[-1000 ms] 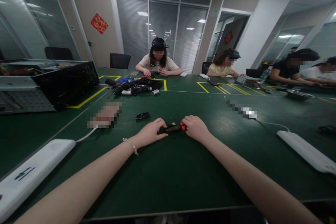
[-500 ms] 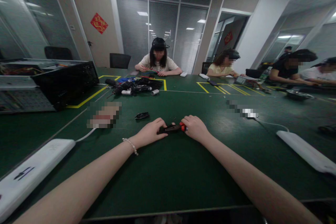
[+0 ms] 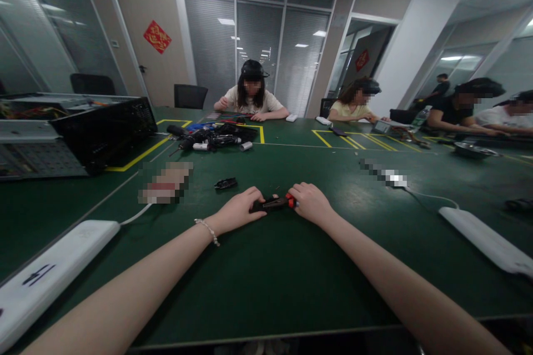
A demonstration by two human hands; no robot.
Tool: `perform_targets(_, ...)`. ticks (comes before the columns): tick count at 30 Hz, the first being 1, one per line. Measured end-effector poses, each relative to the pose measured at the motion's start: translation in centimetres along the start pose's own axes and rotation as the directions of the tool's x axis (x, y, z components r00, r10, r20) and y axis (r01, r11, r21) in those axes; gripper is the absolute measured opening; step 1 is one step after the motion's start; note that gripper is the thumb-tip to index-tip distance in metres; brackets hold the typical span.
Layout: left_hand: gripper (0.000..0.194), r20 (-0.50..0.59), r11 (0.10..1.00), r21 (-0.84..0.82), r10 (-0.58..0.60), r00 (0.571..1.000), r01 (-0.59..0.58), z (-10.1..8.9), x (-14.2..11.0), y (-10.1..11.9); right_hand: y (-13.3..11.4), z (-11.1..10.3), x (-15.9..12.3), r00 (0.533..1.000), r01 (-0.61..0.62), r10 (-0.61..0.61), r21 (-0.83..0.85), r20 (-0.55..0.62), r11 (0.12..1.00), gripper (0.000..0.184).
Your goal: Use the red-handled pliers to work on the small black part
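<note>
My right hand [image 3: 311,203] is closed around the red grips of a pair of pliers [image 3: 280,203]. The dark jaws of the pliers point left, towards my left hand [image 3: 237,212]. Thumb and fingers of that hand are pinched on a small black part [image 3: 255,208] at the tip of the jaws. Much of this part is hidden by the fingers, so its kind does not show. Further left on the green table [image 3: 266,288] lies a loose black piece [image 3: 225,183], apart from both hands.
White power banks [image 3: 62,277] with cables lie at both sides. An open computer case [image 3: 108,133] stands at the left. Behind my hands is a pile of black tools and parts [image 3: 216,136]. Several people sit across the table, one [image 3: 252,94] directly opposite.
My hands and the pliers stay almost in place. Across the table, the person opposite has raised one hand slightly.
</note>
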State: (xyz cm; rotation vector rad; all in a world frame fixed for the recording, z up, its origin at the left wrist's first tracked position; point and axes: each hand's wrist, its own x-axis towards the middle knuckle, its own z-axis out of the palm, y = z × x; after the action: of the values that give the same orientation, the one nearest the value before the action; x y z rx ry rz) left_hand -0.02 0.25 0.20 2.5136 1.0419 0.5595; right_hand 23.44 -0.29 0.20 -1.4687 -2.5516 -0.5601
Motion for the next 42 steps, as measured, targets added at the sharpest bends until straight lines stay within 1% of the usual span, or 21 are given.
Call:
perform_targets(14, 0.022, 0.002, 1.0, -0.004, 0.005, 1.0, -0.005, 0.06, 0.08, -0.11, -0.3, -0.01, 0.17, 1.0, 0.008, -0.008, -0.009, -0.003, 1.0, 0.018)
perform_targets(21, 0.023, -0.006, 1.0, 0.012, 0.009, 1.0, -0.009, 0.18, 0.07, -0.26, -0.14, -0.18, 0.15, 1.0, 0.008, -0.008, -0.02, 0.016, 1.0, 0.016)
perform_targets(30, 0.024, 0.017, 1.0, 0.003, -0.022, 1.0, 0.021, -0.05, 0.0, 0.07, -0.28, -0.37, 0.2, 1.0, 0.001, -0.001, -0.008, 0.025, 1.0, 0.018)
perform_targets(42, 0.024, 0.016, 1.0, 0.014, -0.003, 1.0, 0.003, -0.06, 0.0, -0.16, -0.18, -0.41, 0.22, 0.999, -0.002, 0.003, -0.005, 0.035, 1.0, 0.018)
